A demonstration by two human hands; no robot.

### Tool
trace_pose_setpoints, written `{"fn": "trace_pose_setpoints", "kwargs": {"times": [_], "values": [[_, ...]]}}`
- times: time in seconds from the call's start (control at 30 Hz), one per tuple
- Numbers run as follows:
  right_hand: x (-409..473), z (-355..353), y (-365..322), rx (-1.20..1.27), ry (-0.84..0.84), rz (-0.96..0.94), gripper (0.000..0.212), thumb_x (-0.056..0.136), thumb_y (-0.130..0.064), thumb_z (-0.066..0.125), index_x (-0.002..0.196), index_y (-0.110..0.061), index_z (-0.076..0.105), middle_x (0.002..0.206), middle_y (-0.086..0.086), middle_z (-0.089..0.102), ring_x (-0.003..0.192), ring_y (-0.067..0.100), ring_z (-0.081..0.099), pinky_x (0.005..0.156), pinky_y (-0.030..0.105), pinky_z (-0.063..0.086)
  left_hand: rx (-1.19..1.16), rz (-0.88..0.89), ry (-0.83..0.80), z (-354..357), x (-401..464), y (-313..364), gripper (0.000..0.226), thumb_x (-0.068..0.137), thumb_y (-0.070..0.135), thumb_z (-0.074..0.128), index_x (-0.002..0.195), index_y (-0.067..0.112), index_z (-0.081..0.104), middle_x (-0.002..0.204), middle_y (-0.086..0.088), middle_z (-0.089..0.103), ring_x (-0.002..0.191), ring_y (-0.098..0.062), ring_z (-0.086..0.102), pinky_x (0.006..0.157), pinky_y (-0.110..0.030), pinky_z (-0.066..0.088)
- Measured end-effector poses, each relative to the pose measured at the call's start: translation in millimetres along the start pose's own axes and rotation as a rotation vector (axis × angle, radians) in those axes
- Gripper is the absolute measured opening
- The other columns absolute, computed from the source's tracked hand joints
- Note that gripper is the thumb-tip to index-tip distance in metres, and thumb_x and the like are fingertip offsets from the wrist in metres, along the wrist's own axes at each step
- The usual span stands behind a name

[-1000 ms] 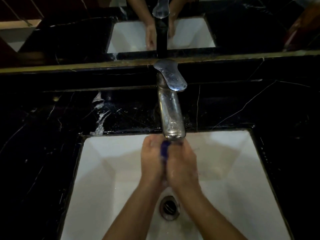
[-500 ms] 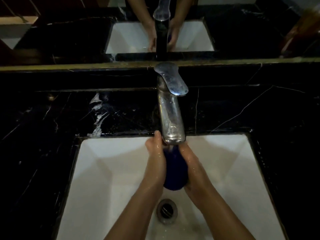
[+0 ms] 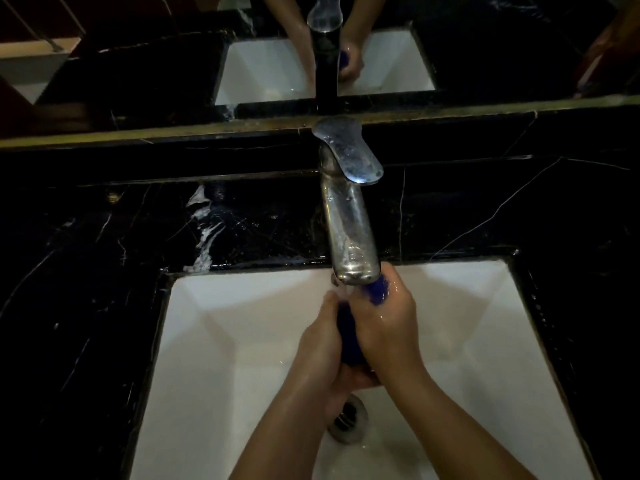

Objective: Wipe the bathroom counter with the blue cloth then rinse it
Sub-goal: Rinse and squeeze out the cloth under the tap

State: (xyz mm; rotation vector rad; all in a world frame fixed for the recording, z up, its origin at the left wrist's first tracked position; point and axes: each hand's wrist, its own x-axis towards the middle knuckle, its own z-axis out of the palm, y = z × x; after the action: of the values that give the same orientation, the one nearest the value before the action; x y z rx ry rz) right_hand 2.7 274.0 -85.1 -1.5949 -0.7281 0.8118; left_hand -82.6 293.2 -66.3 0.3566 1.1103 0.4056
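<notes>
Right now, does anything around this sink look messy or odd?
Yes: a white foamy smear sits on the black counter left of the tap, behind the sink. It looks like unwiped soap.

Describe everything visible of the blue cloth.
The blue cloth is deep blue, looks wet, and is bunched into a long roll between both hands over the white sink. The left hand and right hand grip it, hiding most of it. Its upper end pokes out just under the spout of the metal faucet, where water appears to be running. A blue patch of it also shows in the mirror. Its texture cannot be made out.
</notes>
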Motion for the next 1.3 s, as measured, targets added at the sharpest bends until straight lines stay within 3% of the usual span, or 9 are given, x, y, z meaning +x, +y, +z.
{"fn": "trace_pose_setpoints", "kwargs": {"times": [0.1, 0.23, 0.37, 0.43, 0.67, 0.87, 1.03, 1.17, 1.3], "values": [[9, 0, -1, -0.062, -0.153, 0.057, 0.005, 0.093, -0.039, 0.064, 0.095, -0.036, 0.060, 0.090, -0.009, 0.070, 0.084, 0.008, 0.068, 0.073, 0.029, 0.057, -0.056, 0.050, 0.018, -4, 3, 12, 0.037, 0.100, 0.035, 0.051, 0.122, 0.009, 0.067, 0.107, -0.017, 0.075, 0.095, -0.033, 0.072, 0.062, -0.045, 0.059], [8, -17, -2, -0.167, -0.222, 0.052, 0.016, 0.104, -0.044, 0.045, 0.098, -0.043, 0.060, 0.100, -0.009, 0.069, 0.090, 0.003, 0.066, 0.070, 0.010, 0.049, -0.202, 0.201, 0.050, -17, 11, 27, 0.038, 0.093, 0.036, 0.063, 0.122, 0.012, 0.063, 0.110, -0.015, 0.074, 0.091, -0.030, 0.073, 0.066, -0.041, 0.058], [-9, -17, 3, -0.120, -0.222, 0.058, 0.015, 0.105, -0.037, 0.042, 0.107, -0.035, 0.057, 0.095, -0.009, 0.069, 0.083, -0.004, 0.065, 0.063, 0.012, 0.049, 0.167, 0.461, 0.161, -6, 10, 20, 0.022, 0.095, 0.033, 0.062, 0.109, 0.016, 0.064, 0.094, -0.008, 0.075, 0.078, -0.023, 0.074, 0.057, -0.039, 0.058], [-14, -12, 4, -0.083, -0.176, 0.073, 0.016, 0.106, -0.032, 0.041, 0.106, -0.032, 0.057, 0.098, -0.010, 0.068, 0.085, -0.007, 0.064, 0.063, 0.009, 0.048, 0.226, 0.520, 0.178, -1, 8, 18, 0.018, 0.096, 0.032, 0.061, 0.107, 0.019, 0.065, 0.086, -0.001, 0.075, 0.076, -0.019, 0.074, 0.059, -0.042, 0.061], [-11, -12, 0, -0.039, -0.086, 0.136, 0.016, 0.105, -0.035, 0.045, 0.102, -0.029, 0.060, 0.090, -0.007, 0.070, 0.079, -0.004, 0.066, 0.059, 0.011, 0.050, 0.265, 0.512, 0.070, -9, 2, 21, 0.023, 0.098, 0.029, 0.057, 0.115, 0.016, 0.065, 0.103, -0.007, 0.073, 0.091, -0.028, 0.074, 0.068, -0.056, 0.061], [-26, -15, 12, -0.081, -0.054, -0.008, 0.017, 0.106, -0.021, 0.045, 0.105, -0.029, 0.059, 0.098, -0.013, 0.068, 0.092, 0.008, 0.067, 0.073, 0.021, 0.056, 0.391, 0.464, 0.172, -15, 8, 15, 0.011, 0.100, 0.030, 0.053, 0.107, 0.029, 0.062, 0.094, -0.004, 0.074, 0.077, -0.022, 0.075, 0.052, -0.033, 0.056], [-28, -15, 19, -0.061, -0.045, -0.027, 0.014, 0.105, -0.022, 0.047, 0.105, -0.028, 0.060, 0.096, -0.006, 0.068, 0.090, 0.012, 0.067, 0.072, 0.022, 0.056, 0.353, 0.496, 0.219, -14, 9, 7, 0.018, 0.101, 0.018, 0.050, 0.110, 0.032, 0.056, 0.091, -0.009, 0.075, 0.078, -0.024, 0.073, 0.068, -0.042, 0.063], [-18, -28, 8, -0.154, -0.158, 0.051, 0.020, 0.103, -0.025, 0.052, 0.120, -0.034, 0.057, 0.117, -0.007, 0.065, 0.103, 0.009, 0.066, 0.076, 0.021, 0.057, 0.313, 0.532, 0.284, -16, 7, 9, 0.024, 0.097, 0.015, 0.053, 0.110, 0.035, 0.053, 0.093, -0.019, 0.072, 0.072, -0.024, 0.068, 0.057, -0.035, 0.057], [-2, -51, -41, -0.409, -0.069, -0.290, 0.057, 0.099, -0.013, 0.056, 0.151, -0.026, 0.036, 0.149, -0.007, 0.045, 0.133, 0.002, 0.046, 0.106, 0.029, 0.046, 0.279, 0.555, 0.275, -15, 0, 11, 0.021, 0.098, 0.019, 0.052, 0.115, 0.033, 0.053, 0.094, -0.016, 0.072, 0.073, -0.027, 0.070, 0.048, -0.027, 0.051]]}}
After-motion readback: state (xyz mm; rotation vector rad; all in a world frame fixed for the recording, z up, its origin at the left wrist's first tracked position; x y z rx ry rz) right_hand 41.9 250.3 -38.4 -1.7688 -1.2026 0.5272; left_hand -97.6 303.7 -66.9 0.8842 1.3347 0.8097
